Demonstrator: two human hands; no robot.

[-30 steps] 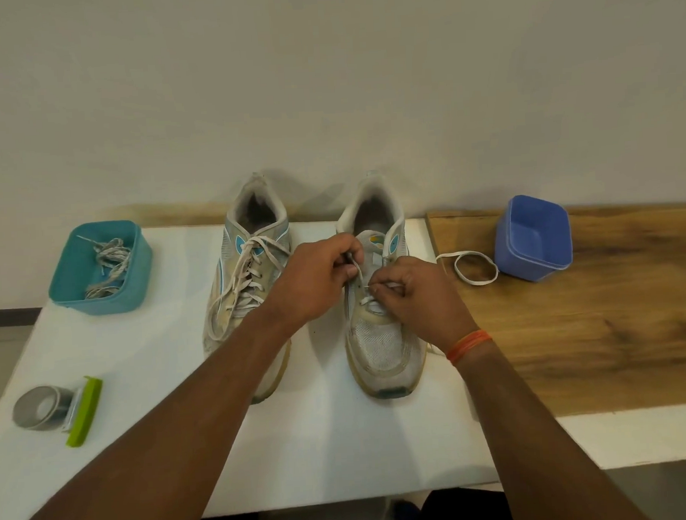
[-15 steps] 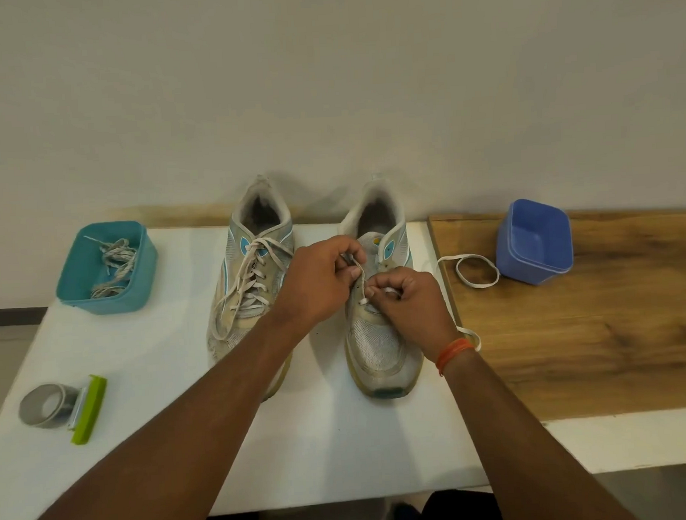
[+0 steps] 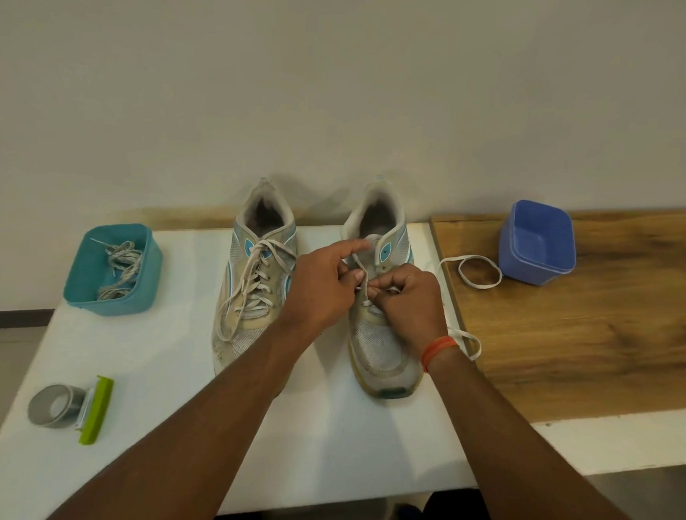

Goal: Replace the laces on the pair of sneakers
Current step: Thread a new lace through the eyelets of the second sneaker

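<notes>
Lacing unfinished: left sneaker (image 3: 255,288) fully laced; both hands (image 3: 319,289) (image 3: 409,304) pinch the lace (image 3: 478,270) at the right sneaker (image 3: 382,357), lower eyelets only.

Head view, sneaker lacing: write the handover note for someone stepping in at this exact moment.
Left hand: pinches the white lace above the right sneaker.
Right hand: pinches the same lace at the eyelets.
The lace's free part loops across the wooden board beside the blue tub.
Done: left sneaker fully laced; old laces lie in the teal tub.
Left: thread the right sneaker's remaining upper eyelets.
Tape roll sits at the table's left.
</notes>
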